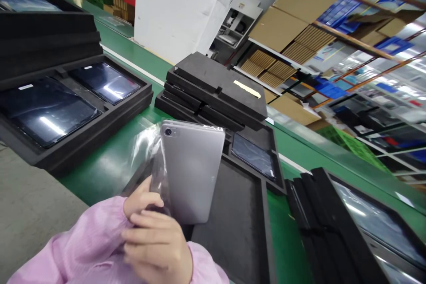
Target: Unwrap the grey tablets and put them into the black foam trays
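While left fingers (151,199) grasp film (160,175), the tablet (193,173) stands alongside.

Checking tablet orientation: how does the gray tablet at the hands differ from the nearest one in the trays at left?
Side: the gray tablet shows its back and camera; the tray tablet shows a dark, glossy screen.
Pose: the gray tablet is tipped up; the tray tablet lies in its black tray.
Label: the tray tablet bears a white strip; the gray tablet's back shows none.
Both are rectangular.
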Demonstrator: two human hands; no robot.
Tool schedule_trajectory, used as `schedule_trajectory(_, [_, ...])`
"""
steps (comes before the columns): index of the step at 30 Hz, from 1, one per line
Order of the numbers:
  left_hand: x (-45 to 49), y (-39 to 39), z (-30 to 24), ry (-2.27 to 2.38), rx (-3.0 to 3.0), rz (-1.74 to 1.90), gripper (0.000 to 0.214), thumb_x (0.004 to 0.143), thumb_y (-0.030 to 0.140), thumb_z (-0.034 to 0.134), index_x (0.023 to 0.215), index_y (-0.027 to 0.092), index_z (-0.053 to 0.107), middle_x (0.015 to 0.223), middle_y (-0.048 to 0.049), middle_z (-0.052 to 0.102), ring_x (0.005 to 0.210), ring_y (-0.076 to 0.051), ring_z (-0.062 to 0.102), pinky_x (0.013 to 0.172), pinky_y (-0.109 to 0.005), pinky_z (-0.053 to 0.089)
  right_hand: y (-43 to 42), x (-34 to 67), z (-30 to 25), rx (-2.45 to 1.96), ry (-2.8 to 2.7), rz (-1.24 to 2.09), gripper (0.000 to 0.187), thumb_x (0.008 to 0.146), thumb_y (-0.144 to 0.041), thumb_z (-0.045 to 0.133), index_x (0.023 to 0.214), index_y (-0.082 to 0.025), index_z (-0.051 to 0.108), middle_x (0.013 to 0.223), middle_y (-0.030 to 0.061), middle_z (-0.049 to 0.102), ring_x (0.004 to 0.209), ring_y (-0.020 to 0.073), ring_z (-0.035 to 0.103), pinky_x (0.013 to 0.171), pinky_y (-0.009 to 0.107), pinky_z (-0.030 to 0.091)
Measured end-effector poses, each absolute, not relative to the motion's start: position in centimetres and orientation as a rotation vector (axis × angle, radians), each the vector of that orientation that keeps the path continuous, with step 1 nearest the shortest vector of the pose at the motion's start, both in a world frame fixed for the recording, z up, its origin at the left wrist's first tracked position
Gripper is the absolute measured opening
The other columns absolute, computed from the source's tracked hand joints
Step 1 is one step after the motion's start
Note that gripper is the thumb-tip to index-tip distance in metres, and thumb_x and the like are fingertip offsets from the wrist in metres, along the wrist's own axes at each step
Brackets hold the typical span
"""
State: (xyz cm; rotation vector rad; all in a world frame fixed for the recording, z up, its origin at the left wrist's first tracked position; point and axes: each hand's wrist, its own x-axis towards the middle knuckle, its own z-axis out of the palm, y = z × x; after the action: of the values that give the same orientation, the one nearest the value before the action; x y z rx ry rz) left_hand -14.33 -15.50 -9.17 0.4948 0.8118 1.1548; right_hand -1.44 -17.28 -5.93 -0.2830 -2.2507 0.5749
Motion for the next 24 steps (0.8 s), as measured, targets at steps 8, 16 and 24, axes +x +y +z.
schedule_trajectory(8, [-13.9,-15.8,-9.6,0.827,0.399,1.128,0.045,0.046,0.005,0.061,0.089,0.018,0.065,0.072,0.0003,0.069,0.066,-0.017,0.061,0.063,-0.029,0.047,-16.8,-0.2,-4.5,-0.078,-1.932,1.138,0.031,0.099,-0.035,0.053,0.083,-0.018,0.073,0.086,0.0057,0.08,0.09,0.0158,0.077,0.091,0.024,0.059])
schedule_trajectory(16, [-14.0,-15.5,-8.8,0.856,0.24,1.136,0.049,0.043,0.005,0.067,0.09,0.019,0.065,0.073,0.0012,0.072,0.066,-0.017,0.066,0.063,-0.027,0.051,-16.3,6.6,-6.7,-1.119,-0.904,0.865,0.015,0.081,-0.029,0.077,0.092,-0.019,0.078,0.091,0.0086,0.078,0.083,0.0227,0.077,0.074,0.033,0.063])
schedule_trajectory(24, [-14.2,-15.5,-9.4,0.934,0.302,1.167,0.059,0.049,0.029,0.093,0.1,0.017,0.065,0.087,-0.006,0.076,0.086,-0.026,0.073,0.077,-0.034,0.059,-18.0,6.2,-9.8,-1.476,-0.963,1.072,0.049,0.068,-0.033,0.085,0.112,-0.016,0.071,0.116,0.013,0.074,0.108,0.0279,0.07,0.098,0.042,0.055])
